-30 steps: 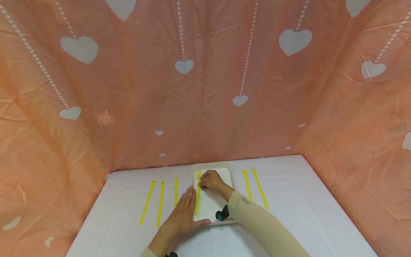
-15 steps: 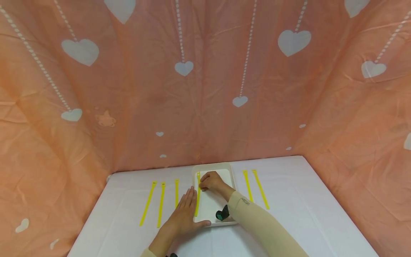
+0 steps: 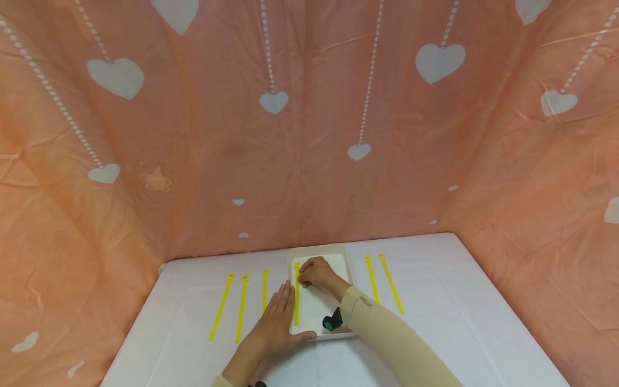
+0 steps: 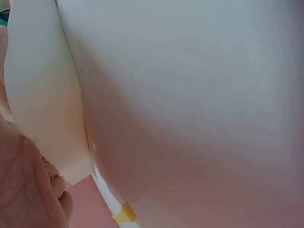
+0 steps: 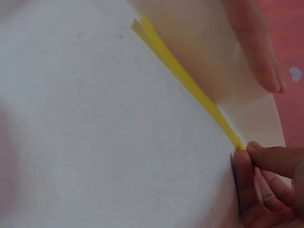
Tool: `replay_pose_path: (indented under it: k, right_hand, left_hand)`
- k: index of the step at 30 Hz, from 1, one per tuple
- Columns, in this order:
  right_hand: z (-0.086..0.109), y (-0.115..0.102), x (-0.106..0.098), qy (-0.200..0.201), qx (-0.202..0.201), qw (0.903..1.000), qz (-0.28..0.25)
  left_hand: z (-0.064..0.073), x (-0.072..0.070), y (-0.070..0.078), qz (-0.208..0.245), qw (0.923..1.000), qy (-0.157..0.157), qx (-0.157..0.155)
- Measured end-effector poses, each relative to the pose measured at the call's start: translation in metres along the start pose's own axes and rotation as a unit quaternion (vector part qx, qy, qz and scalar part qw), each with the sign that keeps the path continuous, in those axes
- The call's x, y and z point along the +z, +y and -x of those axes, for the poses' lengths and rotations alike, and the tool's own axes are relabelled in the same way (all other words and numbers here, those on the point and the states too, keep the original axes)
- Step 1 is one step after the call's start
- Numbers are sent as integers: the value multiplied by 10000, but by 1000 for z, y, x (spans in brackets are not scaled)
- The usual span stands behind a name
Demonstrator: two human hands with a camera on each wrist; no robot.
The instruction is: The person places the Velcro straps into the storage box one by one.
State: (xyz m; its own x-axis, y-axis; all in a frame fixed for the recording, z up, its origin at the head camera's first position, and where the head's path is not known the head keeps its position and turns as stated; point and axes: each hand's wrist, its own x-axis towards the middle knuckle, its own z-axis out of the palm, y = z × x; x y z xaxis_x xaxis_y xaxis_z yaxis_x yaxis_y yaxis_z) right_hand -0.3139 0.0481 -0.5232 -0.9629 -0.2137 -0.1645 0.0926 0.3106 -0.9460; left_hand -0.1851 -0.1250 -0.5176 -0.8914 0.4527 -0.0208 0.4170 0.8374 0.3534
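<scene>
A yellow cable tie [image 3: 296, 306] lies lengthwise inside the white tray [image 3: 319, 250], close along its left wall. My right hand [image 3: 316, 272] reaches over the tray from the right and pinches this tie between thumb and fingers; in the right wrist view, the strap [image 5: 194, 88] runs away from that pinch beside the tray's wall. Against the tray's left side rests my left hand [image 3: 278, 317], fingers straight and together, thumb spread at the near left corner. The left wrist view shows its palm [image 4: 23, 185] along the tray's outer wall [image 4: 45, 95].
Left of the tray lie three more yellow cable ties, the outermost one [image 3: 221, 307] slanting; the left hand partly covers the nearest. Two others, including one at the far right [image 3: 391, 284], lie right of the tray. A patterned pink cloth [image 3: 309, 177] hangs behind the white table [image 3: 459, 322].
The cable tie in the tray has shifted slightly left and toward me, now nearer the left wall, with my right hand still pinching it. My left hand has stayed at the tray's side.
</scene>
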Motion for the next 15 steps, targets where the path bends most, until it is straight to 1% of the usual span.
replay_pose_path:
  k: [4,7,9,12,15]
  right_hand:
    - [0,-1,0,25,91,9999,104]
    - [0,-2,-1,-5,100,9999,136]
    - [0,-1,-2,-46,52,9999,129]
    - [0,0,-3,-117,-28,9999,97]
    - [0,1,-4,-183,-139,9997,75]
  left_hand:
    - [0,3,-2,156,9996,182,127]
    - [-1,8,-6,213,9993,294,129]
    - [-1,11,-8,197,9992,315,128]
    - [-1,10,-9,211,9994,254,97]
    - [-1,4,-6,199,9997,118,80]
